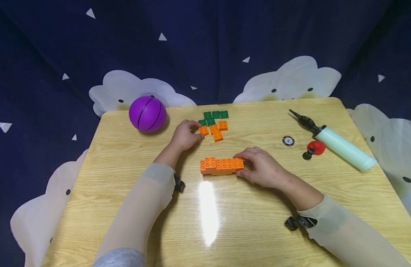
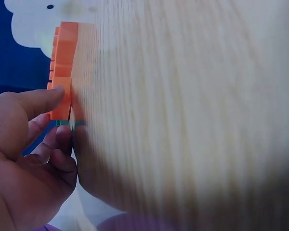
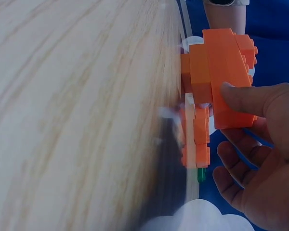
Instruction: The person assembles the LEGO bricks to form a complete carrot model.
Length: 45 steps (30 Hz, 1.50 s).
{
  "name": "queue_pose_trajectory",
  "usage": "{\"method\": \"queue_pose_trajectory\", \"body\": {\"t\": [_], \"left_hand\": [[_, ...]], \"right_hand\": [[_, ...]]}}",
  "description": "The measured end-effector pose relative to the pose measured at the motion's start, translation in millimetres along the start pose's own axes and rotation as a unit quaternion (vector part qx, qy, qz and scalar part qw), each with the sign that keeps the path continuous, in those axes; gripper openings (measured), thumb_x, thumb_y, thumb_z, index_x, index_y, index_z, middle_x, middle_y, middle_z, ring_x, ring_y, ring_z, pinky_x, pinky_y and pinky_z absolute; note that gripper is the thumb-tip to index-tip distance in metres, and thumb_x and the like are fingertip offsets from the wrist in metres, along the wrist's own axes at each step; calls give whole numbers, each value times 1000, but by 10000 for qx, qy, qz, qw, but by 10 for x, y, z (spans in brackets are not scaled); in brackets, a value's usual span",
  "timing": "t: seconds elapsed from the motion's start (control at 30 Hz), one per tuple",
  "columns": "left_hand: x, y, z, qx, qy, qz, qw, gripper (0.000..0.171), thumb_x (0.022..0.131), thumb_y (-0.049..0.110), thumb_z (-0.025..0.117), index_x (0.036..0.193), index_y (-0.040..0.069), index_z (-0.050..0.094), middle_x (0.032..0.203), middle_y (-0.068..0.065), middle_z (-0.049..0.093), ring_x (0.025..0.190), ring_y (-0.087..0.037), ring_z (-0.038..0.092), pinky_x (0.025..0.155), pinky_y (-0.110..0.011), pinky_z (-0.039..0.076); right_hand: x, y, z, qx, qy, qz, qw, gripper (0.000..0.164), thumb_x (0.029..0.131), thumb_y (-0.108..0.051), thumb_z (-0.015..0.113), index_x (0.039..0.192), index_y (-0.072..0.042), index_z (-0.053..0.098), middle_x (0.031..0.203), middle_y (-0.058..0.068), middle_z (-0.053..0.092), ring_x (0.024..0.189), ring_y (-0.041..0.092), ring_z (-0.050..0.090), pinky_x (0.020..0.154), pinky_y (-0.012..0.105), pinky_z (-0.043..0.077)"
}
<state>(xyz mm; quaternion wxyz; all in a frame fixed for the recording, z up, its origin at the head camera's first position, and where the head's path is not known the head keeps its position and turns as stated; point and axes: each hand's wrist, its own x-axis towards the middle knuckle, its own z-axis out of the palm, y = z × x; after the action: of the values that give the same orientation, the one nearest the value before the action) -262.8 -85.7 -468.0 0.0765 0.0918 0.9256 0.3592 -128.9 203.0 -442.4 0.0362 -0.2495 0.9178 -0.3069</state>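
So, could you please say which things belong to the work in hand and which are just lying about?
Likely in use:
joined orange bricks, gripped by the right hand
orange brick pinched by the left hand
perhaps other orange bricks, green bricks

Apparently lying about:
purple ball
pump
chip
red piece
black piece

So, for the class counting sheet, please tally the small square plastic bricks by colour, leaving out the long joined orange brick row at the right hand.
Small square green plastic bricks: 5
Small square orange plastic bricks: 4, including the one the left hand pinches
Total visible: 9
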Motion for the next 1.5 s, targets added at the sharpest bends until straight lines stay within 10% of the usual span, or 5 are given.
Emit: {"method": "queue_pose_trajectory", "body": {"t": [0.57,0.9,1.5], "left_hand": [[-164,-7,-54,-448,-8,-87,9990,36,89,21,80,122,11,69,129,-8,65,116,-26,63,99,-42,51],[-330,85,-113,-494,-9,113,9987,34,90,21,79,122,14,69,111,-5,70,82,-21,60,67,-35,49],[-671,300,-252,-609,39,634,9961,35,89,26,81,121,18,70,119,4,70,99,-20,61,81,-40,51]], "right_hand": [[0,2,10,5,17,-53,10000,47,84,-23,88,126,-12,72,121,4,70,114,26,61,101,49,48],[10,13,-3,-10,-58,20,10000,48,85,-24,87,128,-12,71,124,6,69,120,29,60,106,51,46],[16,-8,-9,-11,-90,39,10000,48,85,-25,87,129,-11,71,124,6,69,120,29,60,106,51,46]]}}
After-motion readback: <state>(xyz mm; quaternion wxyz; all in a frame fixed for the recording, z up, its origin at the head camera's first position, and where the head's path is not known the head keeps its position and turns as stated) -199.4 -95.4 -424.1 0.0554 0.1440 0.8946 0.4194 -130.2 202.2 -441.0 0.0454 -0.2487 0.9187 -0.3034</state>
